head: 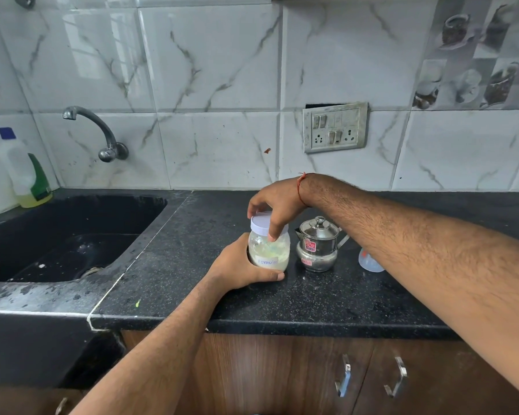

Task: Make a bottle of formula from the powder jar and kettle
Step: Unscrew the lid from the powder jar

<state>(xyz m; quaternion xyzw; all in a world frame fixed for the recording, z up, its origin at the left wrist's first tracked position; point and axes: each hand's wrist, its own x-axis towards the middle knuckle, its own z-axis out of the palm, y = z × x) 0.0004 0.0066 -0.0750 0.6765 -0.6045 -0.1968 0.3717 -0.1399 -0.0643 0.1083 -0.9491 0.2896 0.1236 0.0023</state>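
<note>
Head camera looks down on a black speckled worktop (pixel 327 298), and near the middle of the frame we see a clear jar (pixel 269 253) with a white label reading "Formula" and pale powder inside. Our left hand (pixel 243 268) comes up from the lower middle of the frame and wraps around the jar's lower body, thumb curled across the front near its base. Our right hand (pixel 274 205) reaches in from the right side of the frame and grips the jar's white lid (pixel 262 221) from above, fingers curled over its rim. A red thread (pixel 300 188) circles that wrist.

Just right of the jar stands a small steel kettle (pixel 317 245) with its lid on and a red sticker on its side. Further right, partly hidden behind our right forearm, lies a pale translucent bottle (pixel 369 262) on the worktop; we cannot tell how it lies.

At the left of the frame we see a dark sink (pixel 72 235), with a metal tap (pixel 96 130) on the tiled wall above it and a bottle of dish soap (pixel 24 172) in the corner. A switch plate (pixel 335 127) sits on the wall above the kettle.
</note>
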